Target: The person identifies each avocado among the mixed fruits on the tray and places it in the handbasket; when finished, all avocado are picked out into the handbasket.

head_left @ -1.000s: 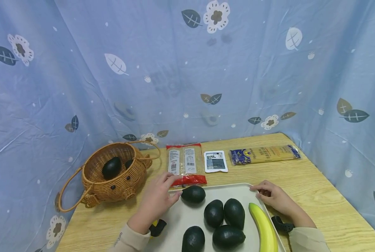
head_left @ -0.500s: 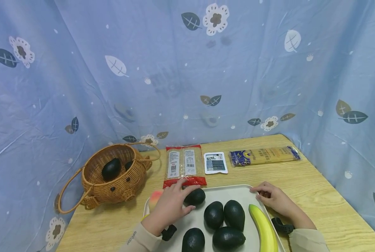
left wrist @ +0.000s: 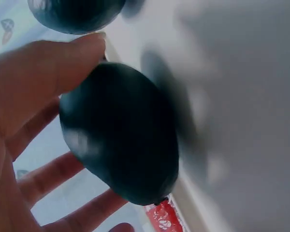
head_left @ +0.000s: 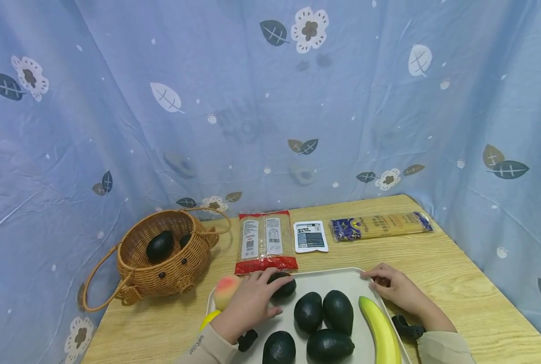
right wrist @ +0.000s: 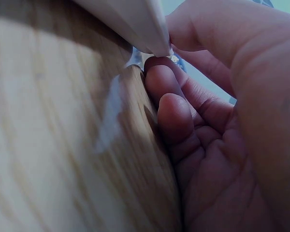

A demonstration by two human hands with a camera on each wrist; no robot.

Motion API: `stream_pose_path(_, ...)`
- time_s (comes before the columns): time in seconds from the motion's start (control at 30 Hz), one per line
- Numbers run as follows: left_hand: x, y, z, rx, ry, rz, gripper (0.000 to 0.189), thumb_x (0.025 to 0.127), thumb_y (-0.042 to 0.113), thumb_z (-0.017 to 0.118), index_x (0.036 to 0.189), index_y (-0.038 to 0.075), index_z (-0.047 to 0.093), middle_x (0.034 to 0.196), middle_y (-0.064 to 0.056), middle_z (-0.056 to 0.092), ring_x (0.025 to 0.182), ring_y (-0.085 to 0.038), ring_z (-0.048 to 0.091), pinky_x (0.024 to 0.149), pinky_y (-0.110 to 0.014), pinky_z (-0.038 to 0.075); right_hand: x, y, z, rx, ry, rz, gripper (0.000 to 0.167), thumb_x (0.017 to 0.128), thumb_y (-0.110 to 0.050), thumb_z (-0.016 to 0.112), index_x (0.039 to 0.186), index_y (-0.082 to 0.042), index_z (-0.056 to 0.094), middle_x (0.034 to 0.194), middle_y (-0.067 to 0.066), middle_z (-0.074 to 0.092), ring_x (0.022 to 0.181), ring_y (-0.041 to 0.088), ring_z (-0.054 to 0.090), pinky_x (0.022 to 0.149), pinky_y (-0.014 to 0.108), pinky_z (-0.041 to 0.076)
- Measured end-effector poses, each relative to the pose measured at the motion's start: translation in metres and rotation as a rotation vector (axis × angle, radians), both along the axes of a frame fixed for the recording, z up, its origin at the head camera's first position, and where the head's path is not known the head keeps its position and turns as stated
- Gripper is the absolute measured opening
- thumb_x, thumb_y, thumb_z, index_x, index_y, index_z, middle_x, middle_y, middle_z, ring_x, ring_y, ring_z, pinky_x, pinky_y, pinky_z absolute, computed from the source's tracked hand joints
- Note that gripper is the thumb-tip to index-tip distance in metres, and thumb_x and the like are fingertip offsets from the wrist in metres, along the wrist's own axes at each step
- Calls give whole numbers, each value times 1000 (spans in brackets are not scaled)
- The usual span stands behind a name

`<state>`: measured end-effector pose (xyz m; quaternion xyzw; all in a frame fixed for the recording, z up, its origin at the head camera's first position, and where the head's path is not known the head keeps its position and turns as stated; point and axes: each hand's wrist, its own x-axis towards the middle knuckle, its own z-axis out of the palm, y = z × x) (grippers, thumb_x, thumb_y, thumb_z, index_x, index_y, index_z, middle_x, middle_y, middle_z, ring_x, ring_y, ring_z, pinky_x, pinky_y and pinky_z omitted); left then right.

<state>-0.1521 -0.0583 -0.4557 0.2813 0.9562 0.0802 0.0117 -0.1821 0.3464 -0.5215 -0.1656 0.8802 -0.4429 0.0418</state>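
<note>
In the head view my left hand (head_left: pixel 252 301) reaches over an avocado (head_left: pixel 285 285) at the far side of the cream tray (head_left: pixel 325 275). The left wrist view shows this avocado (left wrist: pixel 118 133) between the thumb and the spread, fairly straight fingers (left wrist: pixel 48 179); the thumb tip overlaps its edge. My right hand (head_left: pixel 395 288) is at the tray's far right corner. Seen from the right wrist, its thumb and fingertips pinch the tray corner (right wrist: pixel 157 36), with the other fingers (right wrist: pixel 174 116) curled below, close to the wooden table.
Several more avocados (head_left: pixel 328 345) and a banana (head_left: pixel 381 331) lie on the tray. A peach (head_left: pixel 226 290) and a yellow fruit (head_left: pixel 209 318) sit at its left. A wicker basket (head_left: pixel 170 273) holds avocados. Behind are a red-edged bag (head_left: pixel 266 240), a white packet (head_left: pixel 310 236) and a noodle pack (head_left: pixel 381 226).
My left hand has moved right and toward me, onto the far avocado, uncovering the peach and the yellow fruit. The right hand stays at the tray corner.
</note>
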Motion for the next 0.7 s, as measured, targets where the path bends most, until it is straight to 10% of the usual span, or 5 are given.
stream_pose_path(0.7, 6, 1, -5, 28, -80, 45, 61, 83, 45, 90, 135, 36, 59, 125, -1, 64, 103, -24, 63, 95, -48, 54, -1, 1, -2, -40, -10, 11, 24, 101, -6, 69, 124, -9, 75, 103, 4, 58, 85, 15, 49, 70, 26, 46)
